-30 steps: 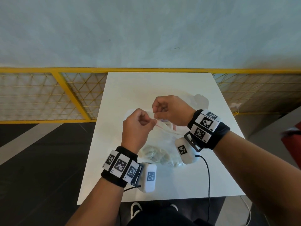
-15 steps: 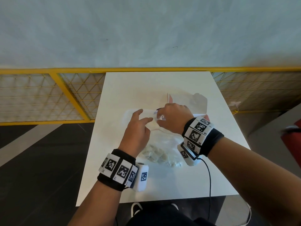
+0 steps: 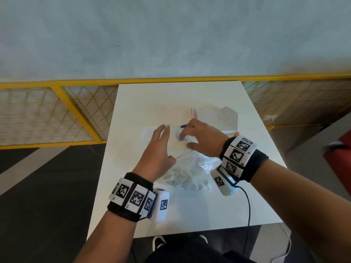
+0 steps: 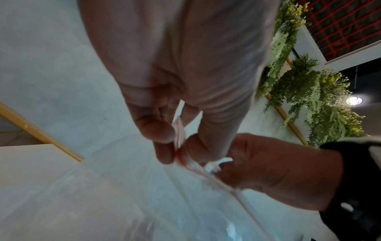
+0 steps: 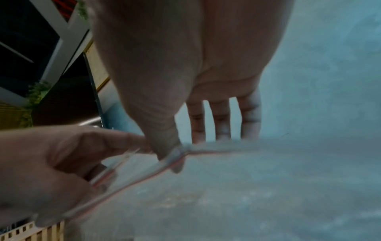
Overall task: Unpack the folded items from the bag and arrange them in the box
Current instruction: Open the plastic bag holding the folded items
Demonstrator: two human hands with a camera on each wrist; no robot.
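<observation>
A clear zip bag (image 3: 204,164) with a red seal line lies on the white table (image 3: 171,99). Pale folded items (image 3: 182,180) show through its near end. My left hand (image 3: 159,147) is at the bag's mouth; in the left wrist view its thumb and a finger (image 4: 160,130) pinch the bag's rim (image 4: 179,135). My right hand (image 3: 199,137) holds the same rim from the other side, thumb (image 5: 164,140) in front and fingers behind the plastic. Something white with a purple edge (image 3: 187,138) shows under its fingers. A clear box (image 3: 226,118) stands just behind.
A yellow mesh railing (image 3: 57,114) runs behind and to both sides of the table, with a grey wall above it. A black cable (image 3: 248,205) hangs from my right wrist over the table's near edge. Something red (image 3: 340,154) stands at the far right.
Both hands have come down from a raised pull at the bag's seal and moved farther back over the table. The left fingers have straightened, and the bag's mouth has spread apart.
</observation>
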